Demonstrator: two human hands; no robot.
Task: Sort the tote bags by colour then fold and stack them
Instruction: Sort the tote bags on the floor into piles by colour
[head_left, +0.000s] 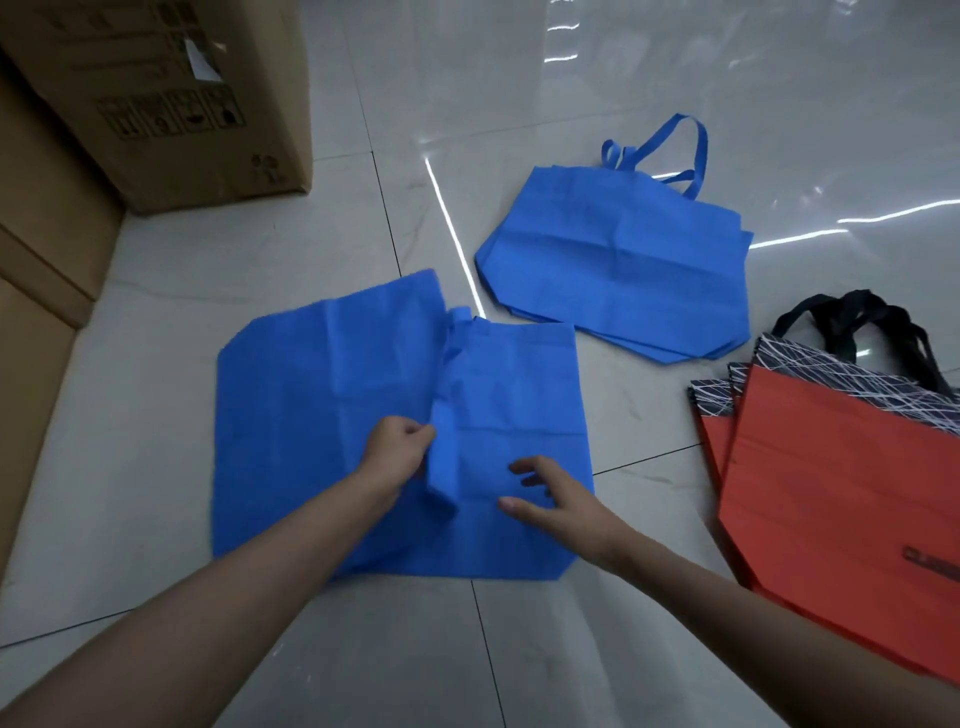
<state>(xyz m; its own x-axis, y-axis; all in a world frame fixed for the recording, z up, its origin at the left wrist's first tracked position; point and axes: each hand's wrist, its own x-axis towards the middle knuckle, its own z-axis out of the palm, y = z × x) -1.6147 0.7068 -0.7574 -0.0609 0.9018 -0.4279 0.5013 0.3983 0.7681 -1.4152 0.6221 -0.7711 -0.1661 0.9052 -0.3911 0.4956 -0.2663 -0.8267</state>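
Observation:
A blue tote bag (311, 415) lies flat on the tiled floor in front of me, its right part folded over toward the middle. My left hand (395, 447) pinches the blue handle strap (445, 447) lying along the fold. My right hand (550, 504) rests on the folded-over panel with its fingers spread. A pile of blue tote bags (618, 260) lies farther back to the right, handles pointing away. Red tote bags (841, 499) with black patterned tops and black handles lie stacked at the right edge.
Large cardboard boxes (171, 93) stand at the left and back left. The glossy pale tiled floor (467, 649) reflects ceiling lights.

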